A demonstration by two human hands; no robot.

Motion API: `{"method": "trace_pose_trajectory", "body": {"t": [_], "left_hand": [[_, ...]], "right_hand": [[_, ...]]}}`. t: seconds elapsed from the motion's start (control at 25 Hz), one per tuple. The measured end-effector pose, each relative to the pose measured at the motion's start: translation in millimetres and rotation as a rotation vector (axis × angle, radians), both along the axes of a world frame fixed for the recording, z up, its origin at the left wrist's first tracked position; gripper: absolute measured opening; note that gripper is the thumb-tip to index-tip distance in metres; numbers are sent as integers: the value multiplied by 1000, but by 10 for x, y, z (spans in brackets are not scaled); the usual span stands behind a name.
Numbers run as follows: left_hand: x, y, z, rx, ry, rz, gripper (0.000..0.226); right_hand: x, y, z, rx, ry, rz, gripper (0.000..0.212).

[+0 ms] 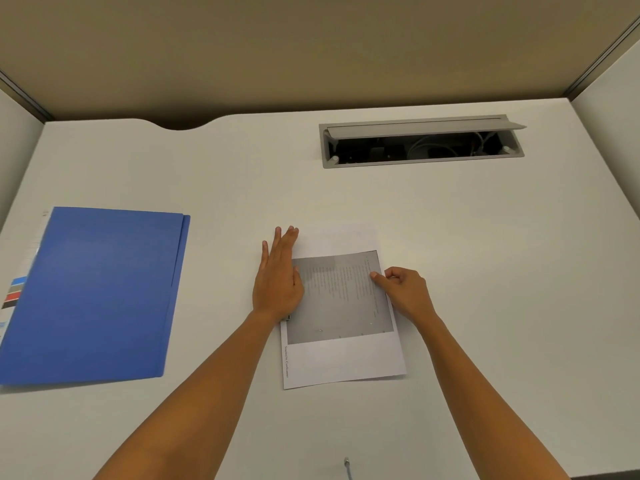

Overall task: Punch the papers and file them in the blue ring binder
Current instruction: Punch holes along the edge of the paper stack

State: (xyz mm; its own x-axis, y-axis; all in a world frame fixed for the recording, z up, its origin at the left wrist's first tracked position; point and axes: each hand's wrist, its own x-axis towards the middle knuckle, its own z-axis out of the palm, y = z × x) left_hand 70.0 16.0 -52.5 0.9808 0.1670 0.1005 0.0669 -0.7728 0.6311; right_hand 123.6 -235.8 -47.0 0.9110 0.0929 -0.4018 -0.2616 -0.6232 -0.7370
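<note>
Flat on desk, grey-printed papers [341, 299], left hand [277, 282] fingers straight, right hand [403, 292] fingers pinching edge

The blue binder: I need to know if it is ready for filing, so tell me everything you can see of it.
The blue binder lies flat and closed on the white desk, to the left of both hands, and neither hand touches it. Its cover looks like thin, smooth card or plastic, with a fold line near its right edge. At its left edge, white pages and coloured index tabs stick out from under the cover. The rings are hidden.
</note>
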Motion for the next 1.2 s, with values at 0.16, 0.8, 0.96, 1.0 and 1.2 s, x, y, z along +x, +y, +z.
{"method": "trace_pose_trajectory", "body": {"t": [0.16,0.8,0.96,1.0,1.2], "left_hand": [[3,10,-25,-101,9,30,70],[-23,59,30,-158,83,52,63],[-35,66,34,-80,102,60,54],[-26,58,40,-70,110,73,52],[-63,26,225,-224,44,325,42]], "right_hand": [[-13,0,-37,0,-14,-30,38],[-54,7,-25,21,5,-41,45],[-65,0,-4,49,40,-44,49],[-70,2,12,61,52,-52,48],[-117,-13,92,113,110,-71,39]]}}
